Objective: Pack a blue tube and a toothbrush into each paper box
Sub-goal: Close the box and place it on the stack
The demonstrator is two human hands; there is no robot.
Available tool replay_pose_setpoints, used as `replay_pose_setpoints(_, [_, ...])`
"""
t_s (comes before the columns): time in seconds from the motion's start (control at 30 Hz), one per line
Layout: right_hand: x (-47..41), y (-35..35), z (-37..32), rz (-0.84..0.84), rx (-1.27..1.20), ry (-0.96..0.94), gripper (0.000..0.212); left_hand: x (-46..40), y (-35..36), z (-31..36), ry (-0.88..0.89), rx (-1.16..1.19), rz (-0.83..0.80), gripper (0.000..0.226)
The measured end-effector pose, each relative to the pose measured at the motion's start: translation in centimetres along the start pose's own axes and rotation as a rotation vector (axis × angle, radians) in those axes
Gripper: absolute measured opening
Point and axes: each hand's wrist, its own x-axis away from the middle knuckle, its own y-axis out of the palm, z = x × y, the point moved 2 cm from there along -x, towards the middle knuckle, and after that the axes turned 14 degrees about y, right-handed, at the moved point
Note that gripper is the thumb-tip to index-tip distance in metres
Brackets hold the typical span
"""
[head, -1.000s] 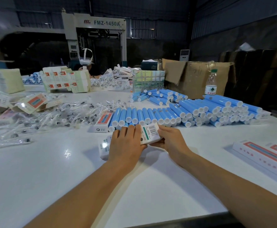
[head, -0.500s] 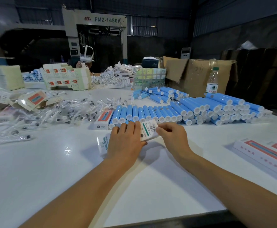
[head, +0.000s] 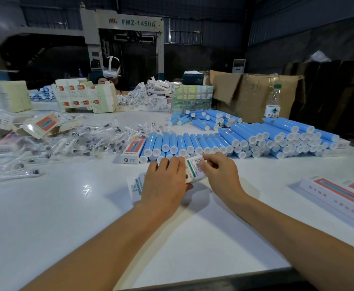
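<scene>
Head view, materials: a glossy white tabletop [head: 45,217] carries a long white paper box [head: 194,171] with printed green stripe and barcode, smooth blue cylindrical tubes with white caps [head: 203,141] stacked in rows, and toothbrushes in crinkled clear plastic wrappers [head: 73,143] heaped at left.
Head view, box position: it lies flat on the tabletop, just in front of the tube rows, between both hands.
Head view, left grip: the left hand [head: 164,183] lies over the box's middle, fingers straight on top and thumb tucked at the near edge, pressing it down.
Head view, right grip: the right hand [head: 220,175] has curled fingers pinching the box's far right end at the barcode flap.
Head view, surroundings: a brown cardboard carton [head: 253,95], a clear water bottle [head: 273,103], and flat white-and-red boxes [head: 340,194] at right.
Change: the right hand's fingers now sit further onto the barcode end than half a second ago; the left hand stays in place.
</scene>
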Motion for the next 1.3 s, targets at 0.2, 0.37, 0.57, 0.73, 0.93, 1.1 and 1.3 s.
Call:
replay_pose_setpoints(0.2, [-0.1,0.2,0.0,-0.004,0.036,-0.038,0.01,-0.1,-0.2,-0.1,-0.02,0.007,0.015,0.069])
replay_pose_setpoints(0.37, [-0.1,0.2,0.3,0.024,-0.137,0.07,0.016,-0.3,-0.4,-1.0,-0.114,0.023,0.009,0.067])
replay_pose_setpoints(0.57, [0.2,0.7,0.5,0.056,-0.117,0.073,0.019,-0.4,-0.2,-0.9,-0.084,-0.003,0.016,0.069])
replay_pose_setpoints(0.73, [0.3,0.3,0.2,0.028,-0.213,0.004,0.017,-0.5,-0.6,-1.3,-0.12,0.068,0.064,0.068])
replay_pose_setpoints(0.93, [1.2,0.3,-0.5,-0.086,-0.354,-0.081,0.021,-0.8,-2.7,-2.1,-0.177,0.928,0.524,0.039])
replay_pose_setpoints(1.1, [1.9,1.8,-0.2,-0.342,-0.064,-0.13,0.062,-1.1,-2.6,-1.9,-0.578,2.012,0.579,0.013])
replay_pose_setpoints(1.3, [1.5,2.6,0.2,-0.327,0.093,-0.196,0.067,-0.8,-1.0,-3.3,-0.766,2.147,0.563,0.011])
